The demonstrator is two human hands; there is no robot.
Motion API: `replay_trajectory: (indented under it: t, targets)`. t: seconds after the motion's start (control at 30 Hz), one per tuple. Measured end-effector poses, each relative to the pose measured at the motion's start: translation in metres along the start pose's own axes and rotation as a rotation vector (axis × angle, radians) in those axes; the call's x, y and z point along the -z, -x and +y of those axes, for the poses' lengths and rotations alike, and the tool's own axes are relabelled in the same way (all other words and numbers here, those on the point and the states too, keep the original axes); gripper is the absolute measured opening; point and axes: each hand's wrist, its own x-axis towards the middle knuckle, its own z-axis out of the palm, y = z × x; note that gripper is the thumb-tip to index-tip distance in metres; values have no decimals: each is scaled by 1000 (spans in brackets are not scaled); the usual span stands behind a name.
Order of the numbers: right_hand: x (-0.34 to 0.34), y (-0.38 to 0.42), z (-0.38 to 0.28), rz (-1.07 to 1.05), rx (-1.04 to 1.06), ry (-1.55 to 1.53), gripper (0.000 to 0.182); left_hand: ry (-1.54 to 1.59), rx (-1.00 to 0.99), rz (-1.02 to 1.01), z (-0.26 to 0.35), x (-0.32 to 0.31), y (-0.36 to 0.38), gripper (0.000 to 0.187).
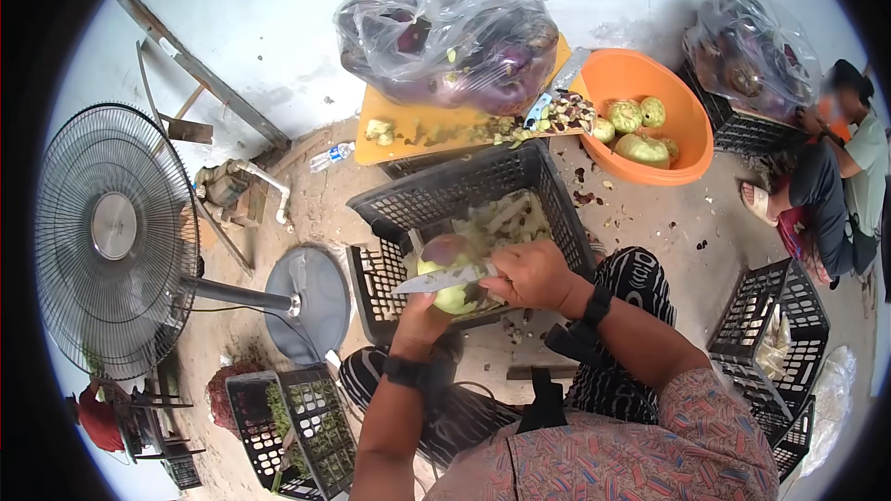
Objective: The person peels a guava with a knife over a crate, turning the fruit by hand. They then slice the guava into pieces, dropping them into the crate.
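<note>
My left hand (423,323) is closed around a round purple vegetable (455,301) from below. Part of its purple skin is gone, and pale green flesh shows. My right hand (536,275) grips a knife (438,279) by the handle, its blade lying across the vegetable and pointing left. Both hands are over a black plastic crate (475,173) with pale peelings (506,218) inside. Beyond it, a yellow board (371,150) carries dark and pale peel scraps (561,115) and a second, broad-bladed knife (561,83). Peeled pale green vegetables (642,150) sit in an orange basin (691,153).
A clear bag of purple vegetables (445,32) rests on the board; another bag (752,51) stands at right, near a seated person (849,167). A large fan (116,232) stands left. Black crates (775,343) are at lower right, and a crate with greens (292,422) at lower left.
</note>
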Motion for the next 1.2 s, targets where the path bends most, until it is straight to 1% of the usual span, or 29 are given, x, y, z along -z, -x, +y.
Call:
replay_trajectory:
  t: [0.1, 0.23, 0.3, 0.33, 0.4, 0.47, 0.5, 0.57, 0.63, 0.67, 0.77, 0.9, 0.97, 1.1, 1.2]
  targets:
    - [1, 0, 0, -14, 12, 7, 35, -33, -2, 40, 0, -3, 2, 77]
    - [0, 0, 1, -21, 27, 26, 36, -48, -7, 43, 0, -4, 2, 78]
    - [-2, 0, 3, -28, 27, 33, 36, -52, -31, 42, 3, -8, 2, 81]
    - [-3, -1, 5, -13, -7, 28, 35, -53, -30, 40, 5, -12, 2, 81]
    - [-3, -3, 12, 4, -41, 25, 34, 32, 22, -33, 12, -22, 5, 85]
    - [-1, -5, 18, -17, -110, 86, 34, 7, -5, -6, 11, -23, 8, 86]
    - [-1, -4, 18, -18, -109, 86, 34, -17, -36, 24, 10, -23, 10, 87]
    - [-2, -2, 16, 12, -88, 40, 37, -46, -53, 38, 11, -22, 8, 87]
    - [2, -3, 5, -23, -33, 29, 37, -133, -72, 62, 10, -18, 2, 82]
    - [3, -2, 1, -52, 13, 21, 37, -134, -112, 87, 5, -11, 2, 71]
    - [-1, 1, -1, -59, 48, 40, 37, -185, -149, 116, 10, -25, 1, 71]
    - [-2, -2, -4, -47, 65, 11, 36, -206, -149, 123, 9, -21, 1, 73]
    - [-3, -2, -2, 17, 112, 67, 36, -168, -167, 95, 9, -21, -1, 70]
    - [-2, 0, -1, -4, 66, 47, 36, -170, -158, 87, 8, -20, -3, 70]
    - [-2, 1, 2, -8, 68, 65, 35, -226, -127, 129, 7, -21, -2, 74]
